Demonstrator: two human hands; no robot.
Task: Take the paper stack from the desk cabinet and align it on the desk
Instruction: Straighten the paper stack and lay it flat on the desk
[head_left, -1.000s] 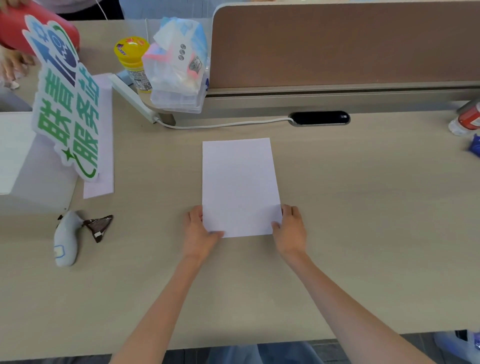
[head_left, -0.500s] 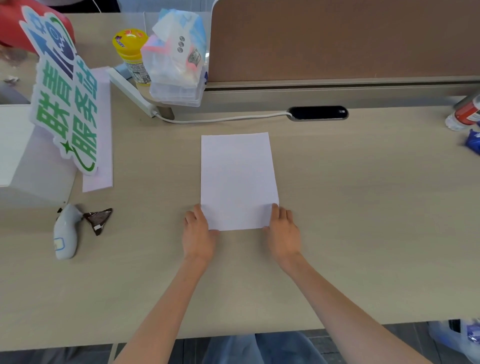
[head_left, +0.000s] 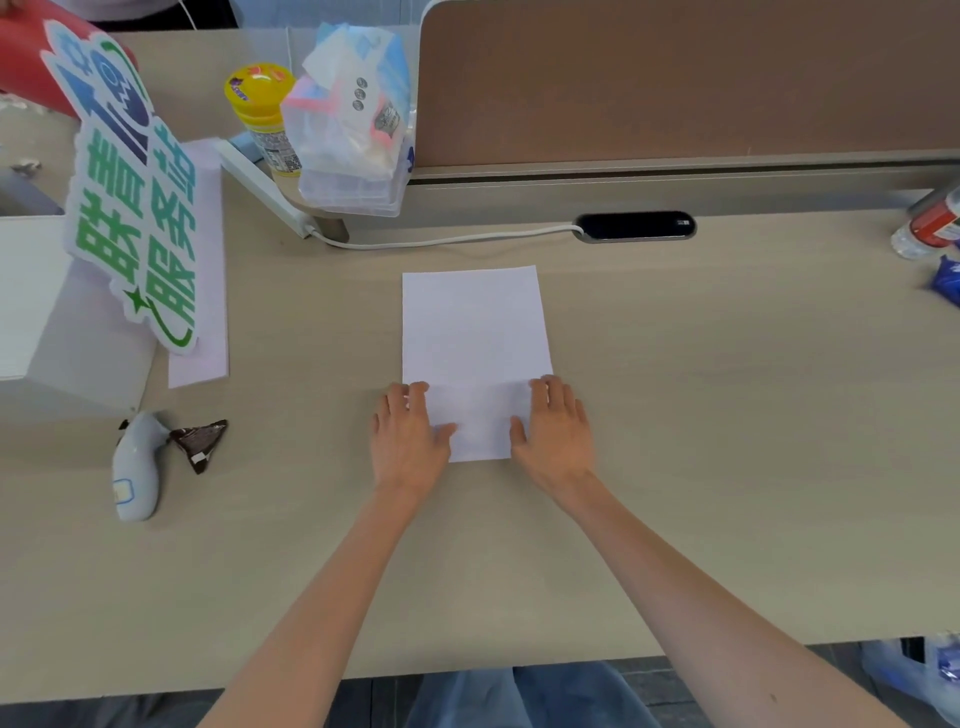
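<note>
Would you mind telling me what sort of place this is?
Most likely an office workstation: a long desk with a brown partition screen along its back, a cable port set into the surface, and a paper stack lying under both hands.

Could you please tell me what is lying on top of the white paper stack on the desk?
The left hand and right hand rest flat on the paper stack, covering its near corners.
</note>
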